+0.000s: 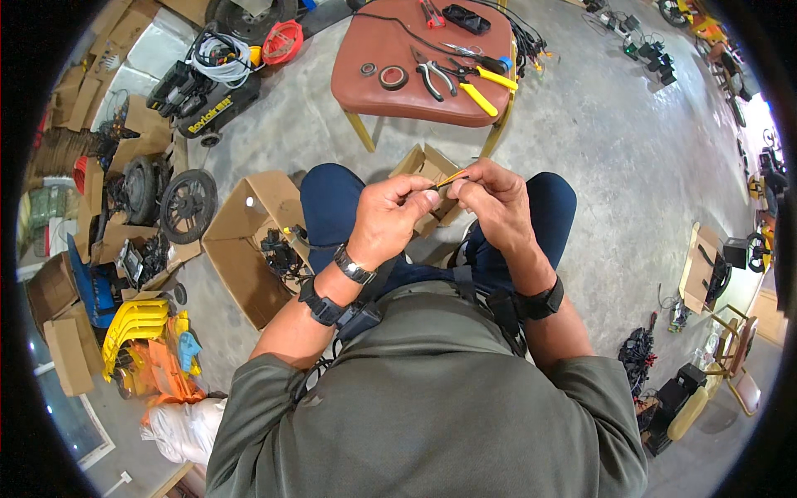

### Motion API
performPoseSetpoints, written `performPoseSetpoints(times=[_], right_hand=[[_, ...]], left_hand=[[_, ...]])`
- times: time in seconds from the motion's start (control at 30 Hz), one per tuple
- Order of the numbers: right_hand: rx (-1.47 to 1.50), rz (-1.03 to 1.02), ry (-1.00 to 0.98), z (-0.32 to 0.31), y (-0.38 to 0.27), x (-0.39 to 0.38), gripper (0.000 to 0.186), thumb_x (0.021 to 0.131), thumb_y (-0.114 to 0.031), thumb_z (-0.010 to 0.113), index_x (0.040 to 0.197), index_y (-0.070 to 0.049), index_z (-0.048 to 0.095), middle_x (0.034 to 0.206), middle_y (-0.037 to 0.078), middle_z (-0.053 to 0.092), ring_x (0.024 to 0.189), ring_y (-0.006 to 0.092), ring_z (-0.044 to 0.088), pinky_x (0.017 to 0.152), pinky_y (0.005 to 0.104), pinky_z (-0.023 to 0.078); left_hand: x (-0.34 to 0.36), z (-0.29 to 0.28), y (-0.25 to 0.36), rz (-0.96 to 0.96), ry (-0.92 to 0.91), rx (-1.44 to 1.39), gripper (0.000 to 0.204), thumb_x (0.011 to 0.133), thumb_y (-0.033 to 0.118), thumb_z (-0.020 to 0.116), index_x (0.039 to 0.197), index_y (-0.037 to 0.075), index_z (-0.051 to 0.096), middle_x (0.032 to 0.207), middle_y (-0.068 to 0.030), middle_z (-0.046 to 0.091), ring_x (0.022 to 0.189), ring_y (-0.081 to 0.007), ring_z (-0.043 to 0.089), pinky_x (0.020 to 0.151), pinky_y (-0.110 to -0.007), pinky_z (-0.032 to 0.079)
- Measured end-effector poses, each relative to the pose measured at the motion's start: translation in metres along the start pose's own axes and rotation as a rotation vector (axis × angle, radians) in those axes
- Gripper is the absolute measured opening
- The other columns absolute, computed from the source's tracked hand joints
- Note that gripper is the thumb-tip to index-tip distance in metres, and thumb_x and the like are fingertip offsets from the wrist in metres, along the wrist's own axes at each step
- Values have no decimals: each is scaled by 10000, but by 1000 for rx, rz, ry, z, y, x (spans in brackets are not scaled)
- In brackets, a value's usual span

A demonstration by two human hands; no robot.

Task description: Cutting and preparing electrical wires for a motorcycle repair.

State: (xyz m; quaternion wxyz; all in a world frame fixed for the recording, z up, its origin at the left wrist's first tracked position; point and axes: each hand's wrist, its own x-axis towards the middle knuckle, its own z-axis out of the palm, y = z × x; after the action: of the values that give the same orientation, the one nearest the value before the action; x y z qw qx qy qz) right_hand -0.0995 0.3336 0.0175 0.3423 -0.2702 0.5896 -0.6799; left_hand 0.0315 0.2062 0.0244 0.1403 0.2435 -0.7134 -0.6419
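Note:
A thin bundle of orange and black wires (451, 178) spans the short gap between my two hands, above my lap. My left hand (388, 214) pinches the dark end between thumb and forefinger. On the other side, my right hand (502, 203) is closed on the orange strands, thumb against fingers. The wire tips are too small to make out. Below the hands, between my knees, stands a small open cardboard box (425, 217), partly covered by them.
Ahead, a brown padded chair (365, 70) bears a yellow-handled wire stripper (477, 95), pliers (433, 79) and a tape roll (393, 77). A large cardboard box (237, 249) with black cables stands by my left knee. Further left are an air compressor (207, 108) and wheels (188, 206).

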Motion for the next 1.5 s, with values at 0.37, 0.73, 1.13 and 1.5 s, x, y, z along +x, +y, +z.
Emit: performPoseSetpoints(times=[0.37,0.73,1.13,1.5], right_hand=[[-243,-101,-8,3,-4,5,91,858,-79,596,807,-13,631,662,-29,571,637,24,481,554,216,400],[-730,-455,-62,8,4,11,127,771,-98,619,695,-13,562,640,157,554,594,344,560,560,398,459],[84,136,-45,-4,-4,11,153,901,-157,616,951,-18,653,769,-11,613,686,39,510,608,210,416],[61,183,-26,1,-5,15,136,890,-92,606,983,1,642,795,42,676,615,54,561,540,198,432]], left_hand=[[3,1,-11,59,69,51,102,849,75,670,910,-4,686,664,28,588,605,-35,479,540,-220,405],[6,-1,-14,-4,154,73,137,876,63,651,960,-43,675,787,15,646,712,-36,545,628,-204,450],[3,-10,-20,-8,25,-34,116,886,52,636,957,-30,676,754,30,621,676,-36,516,590,-199,421],[-1,-11,-15,61,41,64,121,859,84,652,935,-2,692,693,-7,624,647,-48,523,580,-232,438]])
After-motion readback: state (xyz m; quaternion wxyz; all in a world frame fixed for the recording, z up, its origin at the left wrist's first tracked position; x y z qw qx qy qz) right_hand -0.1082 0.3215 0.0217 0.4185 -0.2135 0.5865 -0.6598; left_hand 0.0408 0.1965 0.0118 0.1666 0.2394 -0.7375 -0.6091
